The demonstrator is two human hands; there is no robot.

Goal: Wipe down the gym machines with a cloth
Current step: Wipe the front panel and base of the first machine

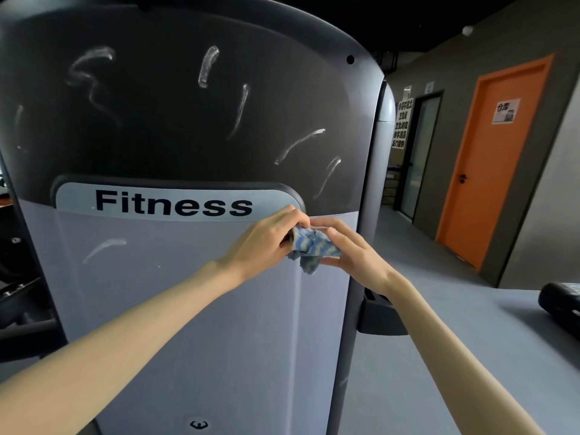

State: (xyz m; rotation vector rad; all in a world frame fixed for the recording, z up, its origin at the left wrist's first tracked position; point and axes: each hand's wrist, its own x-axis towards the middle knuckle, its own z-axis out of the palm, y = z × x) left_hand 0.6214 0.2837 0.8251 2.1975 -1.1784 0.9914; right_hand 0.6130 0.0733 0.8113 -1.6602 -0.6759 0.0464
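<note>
- Right now, bunching a blue-and-white cloth (314, 248) between both hands, level with the right edge of the gym machine's shroud (188, 309).
- Left hand (266, 243): back turned up, fingers curled over the cloth's left end and pinching it.
- Right hand (354, 249): thumb on top, fingers curled beneath, gripping the cloth's right end; a loose corner hanging down between the two hands.
- Hard to say whether the cloth touches the shroud or sits just off it; probably very close.
- Just left of the left hand, almost at its knuckles: a pale label reading "Fitness" (172, 204) in black letters.
- Above both hands, on the shroud's dark upper panel: several white smears (207, 65), curved and streaky, well apart from each other.
- Lower left of the left hand, on the pale grey lower panel: one more faint white streak (105, 248).
- Far beyond the right hand: an orange door (489, 164) with a paper notice (506, 111) on it, and nearer the machine a dark-framed glass door (420, 158).
- Right of the right forearm, at the picture's edge: a black padded roller (561, 301) above the grey floor (439, 340).
</note>
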